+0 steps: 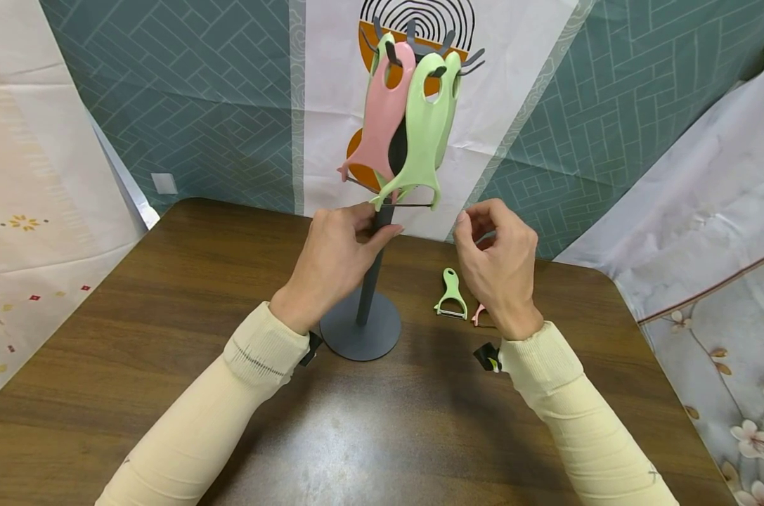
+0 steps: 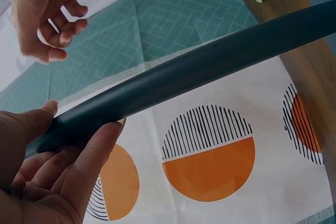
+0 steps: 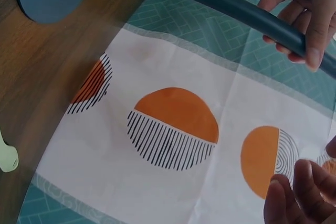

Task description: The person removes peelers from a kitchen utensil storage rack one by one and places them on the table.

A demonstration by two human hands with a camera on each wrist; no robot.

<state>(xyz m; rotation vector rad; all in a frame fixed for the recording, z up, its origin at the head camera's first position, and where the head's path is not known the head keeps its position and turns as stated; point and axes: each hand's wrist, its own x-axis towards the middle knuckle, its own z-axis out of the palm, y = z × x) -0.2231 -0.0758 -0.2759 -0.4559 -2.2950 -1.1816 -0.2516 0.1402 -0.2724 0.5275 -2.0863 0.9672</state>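
My left hand grips the dark pole of an upright stand, just under its hanging peelers. In the left wrist view, thumb and fingers lie around that pole. From hooks at the top hang a pink peeler and a light green peeler in front, with more green ones partly hidden behind. To the right of the pole, my right hand is raised in the air with loosely curled fingers. Nothing shows between those fingers in the right wrist view.
A green peeler lies on the wooden table, right of the stand's round base. Beside it a pink peeler is partly covered by my right hand. A patterned cloth hangs behind the table.
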